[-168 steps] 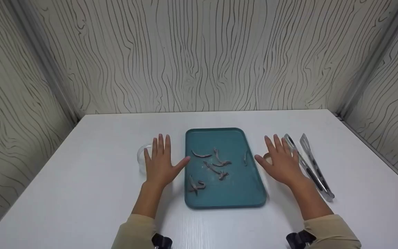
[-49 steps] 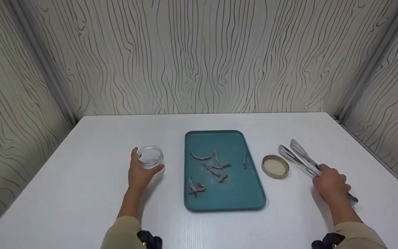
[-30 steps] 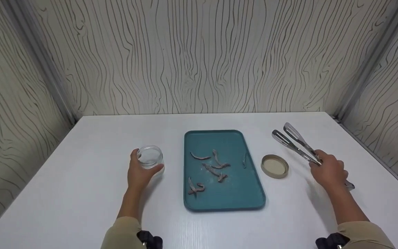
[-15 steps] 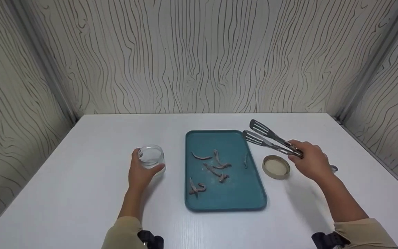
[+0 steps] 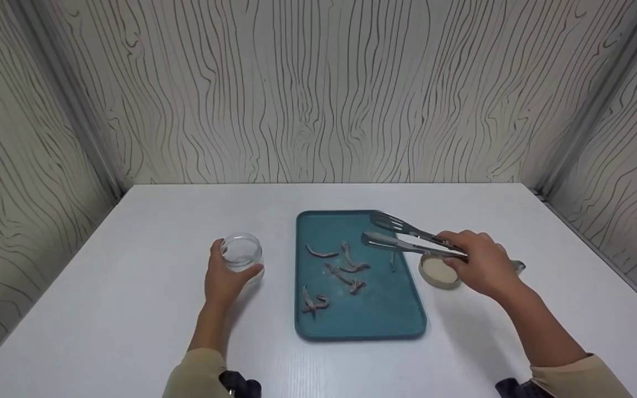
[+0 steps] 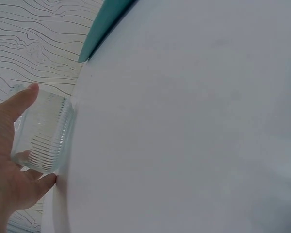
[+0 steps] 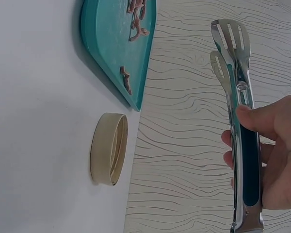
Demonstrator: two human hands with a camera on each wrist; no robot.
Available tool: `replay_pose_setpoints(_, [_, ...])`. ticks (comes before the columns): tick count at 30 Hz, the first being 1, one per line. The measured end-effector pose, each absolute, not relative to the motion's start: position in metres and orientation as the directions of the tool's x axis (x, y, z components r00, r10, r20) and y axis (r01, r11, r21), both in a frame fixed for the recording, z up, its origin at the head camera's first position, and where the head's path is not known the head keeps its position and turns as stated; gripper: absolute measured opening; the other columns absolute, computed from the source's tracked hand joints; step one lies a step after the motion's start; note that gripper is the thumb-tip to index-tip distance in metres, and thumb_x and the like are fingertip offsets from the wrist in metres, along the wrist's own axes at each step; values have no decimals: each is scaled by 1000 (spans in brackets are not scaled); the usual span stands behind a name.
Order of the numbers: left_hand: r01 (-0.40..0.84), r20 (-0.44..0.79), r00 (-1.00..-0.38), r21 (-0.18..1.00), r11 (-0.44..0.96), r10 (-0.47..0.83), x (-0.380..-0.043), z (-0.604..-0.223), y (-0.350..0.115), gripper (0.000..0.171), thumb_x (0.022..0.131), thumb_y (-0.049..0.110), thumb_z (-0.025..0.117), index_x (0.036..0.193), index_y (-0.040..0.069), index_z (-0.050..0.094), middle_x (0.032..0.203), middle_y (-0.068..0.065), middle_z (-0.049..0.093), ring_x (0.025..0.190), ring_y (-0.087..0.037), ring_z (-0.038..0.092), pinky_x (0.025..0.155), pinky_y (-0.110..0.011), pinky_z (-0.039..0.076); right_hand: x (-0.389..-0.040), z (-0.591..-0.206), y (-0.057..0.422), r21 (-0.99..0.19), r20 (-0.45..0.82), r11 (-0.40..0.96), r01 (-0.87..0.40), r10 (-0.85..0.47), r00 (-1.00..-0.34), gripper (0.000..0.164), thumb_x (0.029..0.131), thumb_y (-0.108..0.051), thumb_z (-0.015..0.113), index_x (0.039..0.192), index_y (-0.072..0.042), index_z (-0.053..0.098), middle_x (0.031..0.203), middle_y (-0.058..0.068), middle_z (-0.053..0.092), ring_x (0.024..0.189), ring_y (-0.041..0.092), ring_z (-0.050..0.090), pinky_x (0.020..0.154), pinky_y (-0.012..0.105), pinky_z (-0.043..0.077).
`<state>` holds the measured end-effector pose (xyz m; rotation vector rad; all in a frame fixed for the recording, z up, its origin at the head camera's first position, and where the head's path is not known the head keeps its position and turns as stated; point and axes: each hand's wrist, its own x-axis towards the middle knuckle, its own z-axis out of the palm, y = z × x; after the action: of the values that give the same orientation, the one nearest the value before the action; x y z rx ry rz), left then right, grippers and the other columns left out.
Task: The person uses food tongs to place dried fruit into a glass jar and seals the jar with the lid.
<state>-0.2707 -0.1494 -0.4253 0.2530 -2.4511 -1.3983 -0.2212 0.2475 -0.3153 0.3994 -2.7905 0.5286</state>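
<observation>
My left hand (image 5: pixel 223 279) grips a clear glass jar (image 5: pixel 244 251) that stands lidless on the table, thumb on its near right side and fingers round the left. In the left wrist view the ribbed jar (image 6: pixel 48 131) shows between thumb and fingers. Metal tongs (image 5: pixel 415 232) with slotted ends and dark grip panels are held in my right hand (image 5: pixel 484 262); their two arms stand apart over the right part of the teal tray (image 5: pixel 374 318). Several thin brownish-grey strips, such as this curled one (image 5: pixel 346 276), lie on the tray. Nothing is between the tong ends.
A beige round lid (image 5: pixel 439 273) lies right of the tray, partly under the tongs in the head view. The white table (image 5: pixel 130 309) ends at a wood-grain patterned wall (image 5: pixel 318 99) behind, with similar panels at both sides.
My right hand has lifted the tongs off the table and carried them left, over the lid to the tray's right side. My left hand moved to the jar earlier and has stayed there.
</observation>
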Motion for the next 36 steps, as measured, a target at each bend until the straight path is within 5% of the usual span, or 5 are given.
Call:
replay_pose_setpoints(6, [0,187,-935,851,525,-303,-268,-427,-151,95,62,29,76,133,4,18,134,-20,27,121,-34,26,97,-46,24,-217,-321,242,-289,301,890,-354,-267,-916,35,74,-3,64,108,-8,59,89,5,58,82,27,48,67,49,36])
replay_pose_setpoints(21, [4,195,-932,848,531,-304,-270,-424,-151,94,64,29,75,133,4,18,134,-19,27,122,-33,25,98,-45,22,-217,-343,232,-215,253,892,-397,-342,-905,28,70,-2,67,94,-17,62,75,-8,54,73,19,48,58,39,37])
replay_pose_setpoints(36, [13,201,-931,852,523,-305,-270,-427,-149,94,62,30,77,132,7,19,133,-17,30,121,-33,27,97,-45,23,-218,-364,229,-170,298,910,-378,-318,-900,31,65,1,68,90,-17,65,75,-5,54,76,17,50,58,36,37])
